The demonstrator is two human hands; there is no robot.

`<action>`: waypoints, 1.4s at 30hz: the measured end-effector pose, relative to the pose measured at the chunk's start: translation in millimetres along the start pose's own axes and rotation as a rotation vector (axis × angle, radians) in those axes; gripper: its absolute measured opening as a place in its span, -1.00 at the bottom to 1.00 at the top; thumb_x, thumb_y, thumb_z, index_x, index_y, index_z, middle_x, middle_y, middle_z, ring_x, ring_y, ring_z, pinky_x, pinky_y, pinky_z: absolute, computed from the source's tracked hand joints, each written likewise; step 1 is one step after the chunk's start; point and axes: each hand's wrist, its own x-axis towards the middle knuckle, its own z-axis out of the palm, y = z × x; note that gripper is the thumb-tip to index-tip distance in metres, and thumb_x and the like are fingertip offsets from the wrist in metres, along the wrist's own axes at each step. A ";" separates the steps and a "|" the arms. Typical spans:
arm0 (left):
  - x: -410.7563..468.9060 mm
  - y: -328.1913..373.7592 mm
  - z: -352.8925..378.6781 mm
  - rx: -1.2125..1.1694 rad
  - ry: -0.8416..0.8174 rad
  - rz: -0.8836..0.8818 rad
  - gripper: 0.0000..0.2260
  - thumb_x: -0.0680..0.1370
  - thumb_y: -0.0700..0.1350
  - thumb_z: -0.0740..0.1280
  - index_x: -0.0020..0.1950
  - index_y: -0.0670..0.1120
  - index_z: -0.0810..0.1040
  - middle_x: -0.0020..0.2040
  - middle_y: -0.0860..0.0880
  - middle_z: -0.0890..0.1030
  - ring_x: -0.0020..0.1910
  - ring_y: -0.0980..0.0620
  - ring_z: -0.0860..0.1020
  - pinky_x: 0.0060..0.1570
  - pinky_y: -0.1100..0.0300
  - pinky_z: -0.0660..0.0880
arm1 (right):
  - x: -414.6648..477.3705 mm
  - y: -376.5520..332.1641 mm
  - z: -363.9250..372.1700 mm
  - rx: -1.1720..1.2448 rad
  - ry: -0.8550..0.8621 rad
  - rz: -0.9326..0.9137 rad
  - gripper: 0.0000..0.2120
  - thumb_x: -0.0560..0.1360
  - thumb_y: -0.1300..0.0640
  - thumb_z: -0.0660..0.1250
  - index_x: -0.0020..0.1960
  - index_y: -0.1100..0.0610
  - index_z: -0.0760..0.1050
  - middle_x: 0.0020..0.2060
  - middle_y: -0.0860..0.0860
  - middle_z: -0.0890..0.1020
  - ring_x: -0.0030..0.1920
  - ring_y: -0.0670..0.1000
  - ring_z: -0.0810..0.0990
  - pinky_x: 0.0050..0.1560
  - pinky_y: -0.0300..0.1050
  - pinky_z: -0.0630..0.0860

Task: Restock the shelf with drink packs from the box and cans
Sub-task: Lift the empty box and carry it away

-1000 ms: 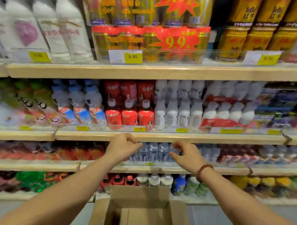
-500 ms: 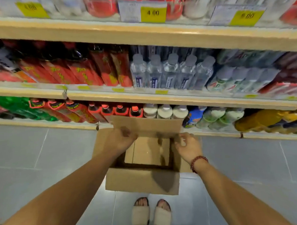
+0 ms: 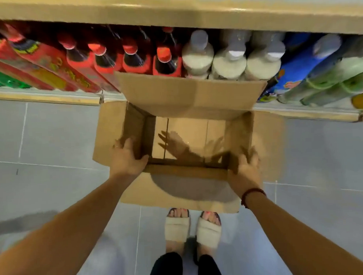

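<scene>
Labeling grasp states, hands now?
Left hand: closed on the box at its left wall.
Right hand: closed on the box's right wall.

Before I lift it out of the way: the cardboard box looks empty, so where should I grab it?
Take the cardboard box by its two short side walls from above, as the left hand and right hand do now; the four splayed flaps would likely bend.

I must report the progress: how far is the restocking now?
Done: the box shows only its bare bottom, so its packs seem to be out. In hand: the left hand and right hand each take a grip on a side wall. Left: no cans are in view; the shelf looks full.
</scene>
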 end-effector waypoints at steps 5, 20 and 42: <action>49.7 -19.9 31.6 0.113 0.097 0.022 -0.21 0.41 -0.01 0.42 0.52 -0.04 0.06 0.51 -0.22 0.12 0.44 -0.30 0.18 0.36 -0.15 0.26 | 35.1 6.8 29.0 -0.006 0.068 0.096 -0.20 0.45 0.19 0.28 0.54 0.09 -0.11 0.53 0.14 -0.11 0.52 0.20 -0.09 0.45 0.22 0.06; 85.3 -38.3 52.7 -0.040 0.115 -0.071 -0.60 0.45 -0.36 0.20 0.26 -0.15 0.26 0.07 -0.27 0.48 0.06 -0.32 0.45 -0.14 -0.07 0.43 | 70.5 38.6 41.4 0.195 0.160 0.267 -0.61 0.44 0.38 0.15 0.25 0.25 0.21 0.03 0.29 0.54 0.00 0.29 0.54 -0.14 0.02 0.44; -126.2 68.7 -66.1 -0.111 -0.031 0.205 -0.60 0.49 -0.33 0.27 0.28 -0.09 0.30 0.01 -0.21 0.61 -0.21 -0.12 0.48 -0.24 0.08 0.50 | -111.6 116.7 -177.4 0.238 0.260 0.331 -0.77 0.47 0.37 0.17 -0.01 0.14 0.17 -0.20 0.19 0.46 -0.11 0.29 0.53 -0.18 0.00 0.41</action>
